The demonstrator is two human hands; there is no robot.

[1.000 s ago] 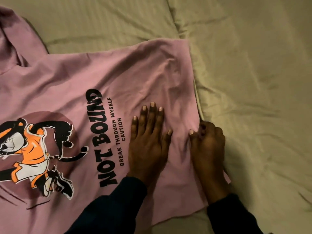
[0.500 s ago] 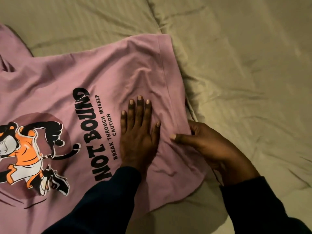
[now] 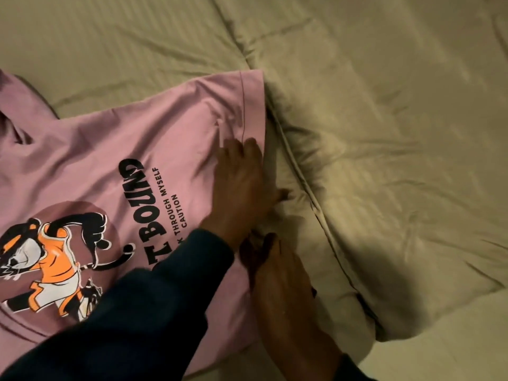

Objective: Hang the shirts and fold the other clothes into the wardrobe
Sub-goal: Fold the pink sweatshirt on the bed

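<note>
Half a second ago the left hand [image 3: 242,185] lay flat in the middle of the pink shirt [image 3: 132,138], just beside the printed words, with the right hand [image 3: 283,284] pinching the hem further out. Now the left hand has slid along to the hem edge of the shirt, its fingers straight and pressed flat on the cloth near the stitched hem line, its thumb reaching past the edge onto the bedding. The right hand has drawn back toward the person and lies at the shirt's near hem corner, just below the left wrist; its fingertips are in shadow and blurred, so whether they pinch the fabric or only rest on it cannot be told.

The shirt lies spread face up on the bed, its print of a cartoon figure [image 3: 46,259] in orange and the words "NOT BOUND" [image 3: 143,204] partly covered by the dark left sleeve [image 3: 132,312]. A sleeve of the shirt [image 3: 16,111] runs off the left edge of the view.

Under and around the shirt is an olive-green bed cover [image 3: 398,133], creased, with a piped seam [image 3: 316,204] running from the shirt's hem toward the lower right. The left forearm crosses over the lower part of the shirt and hides it there.
</note>
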